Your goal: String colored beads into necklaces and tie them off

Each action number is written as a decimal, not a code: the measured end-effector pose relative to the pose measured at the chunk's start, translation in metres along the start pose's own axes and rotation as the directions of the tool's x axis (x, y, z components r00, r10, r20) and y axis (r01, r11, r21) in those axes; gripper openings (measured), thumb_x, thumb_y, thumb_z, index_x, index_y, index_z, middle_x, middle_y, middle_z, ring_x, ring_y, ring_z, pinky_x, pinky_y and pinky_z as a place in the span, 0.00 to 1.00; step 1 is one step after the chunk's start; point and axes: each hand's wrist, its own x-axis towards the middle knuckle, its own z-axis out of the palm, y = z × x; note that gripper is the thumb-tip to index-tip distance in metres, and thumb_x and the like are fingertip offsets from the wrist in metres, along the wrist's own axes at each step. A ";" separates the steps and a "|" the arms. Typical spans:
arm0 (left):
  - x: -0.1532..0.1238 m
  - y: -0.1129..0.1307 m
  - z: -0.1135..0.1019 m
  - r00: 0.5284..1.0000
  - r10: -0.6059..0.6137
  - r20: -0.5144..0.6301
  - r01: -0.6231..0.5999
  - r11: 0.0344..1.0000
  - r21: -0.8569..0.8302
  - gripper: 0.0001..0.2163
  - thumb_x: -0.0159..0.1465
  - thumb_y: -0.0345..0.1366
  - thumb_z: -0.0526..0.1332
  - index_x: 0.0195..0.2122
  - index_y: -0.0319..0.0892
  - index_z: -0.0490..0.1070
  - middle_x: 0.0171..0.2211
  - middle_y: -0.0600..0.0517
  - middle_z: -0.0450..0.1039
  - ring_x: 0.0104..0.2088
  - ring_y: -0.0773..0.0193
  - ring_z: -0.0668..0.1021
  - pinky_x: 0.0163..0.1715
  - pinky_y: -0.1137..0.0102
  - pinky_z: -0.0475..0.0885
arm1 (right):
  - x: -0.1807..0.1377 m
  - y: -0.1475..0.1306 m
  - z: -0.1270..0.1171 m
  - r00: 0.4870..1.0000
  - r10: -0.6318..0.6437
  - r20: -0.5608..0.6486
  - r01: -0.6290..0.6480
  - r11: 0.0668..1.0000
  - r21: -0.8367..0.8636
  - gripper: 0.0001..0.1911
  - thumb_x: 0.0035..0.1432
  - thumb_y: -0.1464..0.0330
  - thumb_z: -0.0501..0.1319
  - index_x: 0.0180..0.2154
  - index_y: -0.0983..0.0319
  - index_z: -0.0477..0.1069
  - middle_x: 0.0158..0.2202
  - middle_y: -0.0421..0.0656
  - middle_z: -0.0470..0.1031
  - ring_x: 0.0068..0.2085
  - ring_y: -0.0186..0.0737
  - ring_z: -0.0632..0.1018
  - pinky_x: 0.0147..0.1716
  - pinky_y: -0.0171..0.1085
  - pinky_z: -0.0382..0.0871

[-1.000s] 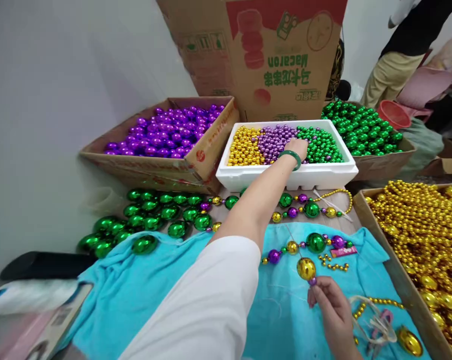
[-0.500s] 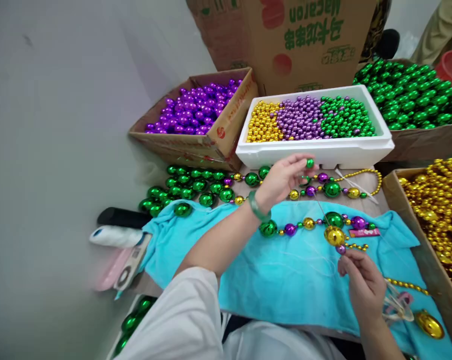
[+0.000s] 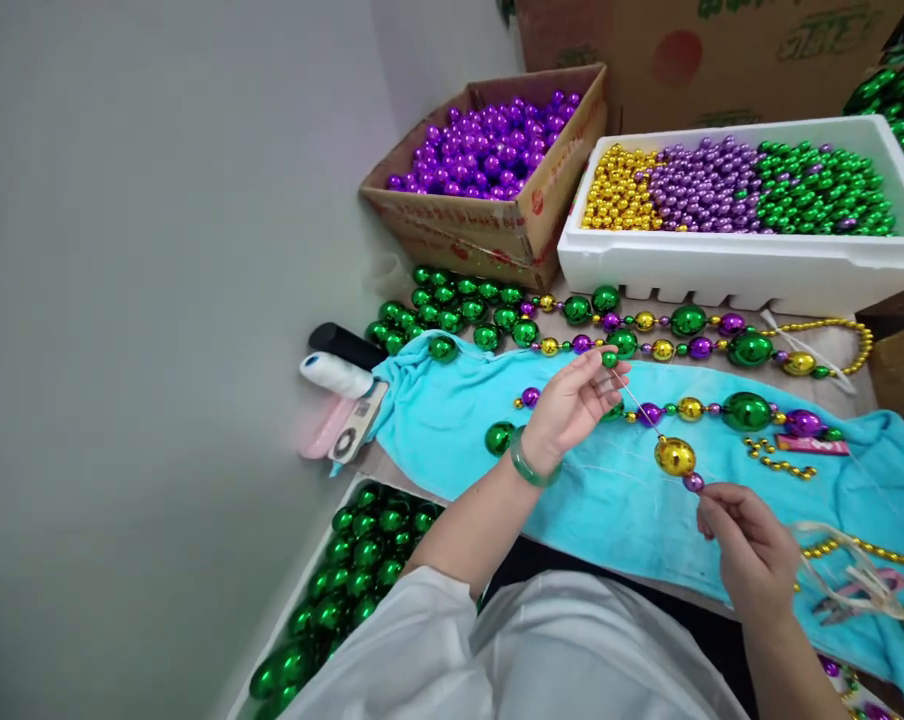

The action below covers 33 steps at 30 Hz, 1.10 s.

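Note:
My left hand [image 3: 572, 405] pinches a small green bead [image 3: 610, 358] at the upper end of a thin thread [image 3: 636, 402]. A large gold bead [image 3: 675, 456] and a small purple bead [image 3: 693, 482] hang on that thread. My right hand [image 3: 748, 555] pinches the thread's lower end just under the purple bead. Both hands hover over a turquoise towel [image 3: 609, 490]. On the towel and behind it lie finished strands of green, purple and gold beads [image 3: 692, 322]. A white foam tray [image 3: 737, 270] holds small gold, purple and green beads.
A cardboard box of purple balls [image 3: 497, 150] stands at the back. Loose green balls [image 3: 452, 300] lie beside the towel, and a tray of green balls [image 3: 347, 580] sits lower left. A spool of white thread [image 3: 336, 373] and a pink object lie left of the towel. Scissors [image 3: 849, 595] rest at right.
My left hand drew back from the foam tray with a small green bead and brought it to the thread end. The view swung left and down; my right hand kept its hold.

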 end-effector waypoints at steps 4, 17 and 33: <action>-0.004 0.002 -0.003 1.000 -0.009 0.017 0.010 0.998 -0.064 0.08 0.67 0.34 0.58 0.42 0.39 0.75 0.34 0.48 0.78 0.33 0.68 0.79 0.32 0.75 0.72 | -0.002 -0.003 0.004 1.000 -0.001 0.005 0.001 1.000 0.009 0.03 0.59 0.69 0.63 0.35 0.61 0.74 0.22 0.38 0.68 0.23 0.31 0.69 0.21 0.31 0.64; -0.007 0.004 -0.010 0.997 -0.055 0.044 0.062 0.982 -0.178 0.10 0.69 0.34 0.54 0.40 0.37 0.75 0.33 0.47 0.78 0.33 0.67 0.80 0.31 0.75 0.73 | -0.005 -0.011 0.011 1.000 0.025 0.002 -0.025 1.000 -0.011 0.02 0.61 0.69 0.62 0.36 0.61 0.73 0.22 0.37 0.67 0.24 0.31 0.69 0.23 0.32 0.64; -0.006 -0.008 -0.026 0.993 0.097 0.064 -0.104 0.988 0.113 0.13 0.61 0.41 0.66 0.44 0.39 0.75 0.32 0.47 0.78 0.36 0.63 0.81 0.35 0.74 0.73 | -0.001 -0.005 -0.004 0.995 0.033 0.090 -0.020 0.990 -0.138 0.04 0.60 0.67 0.62 0.36 0.61 0.73 0.21 0.37 0.66 0.22 0.30 0.67 0.19 0.29 0.63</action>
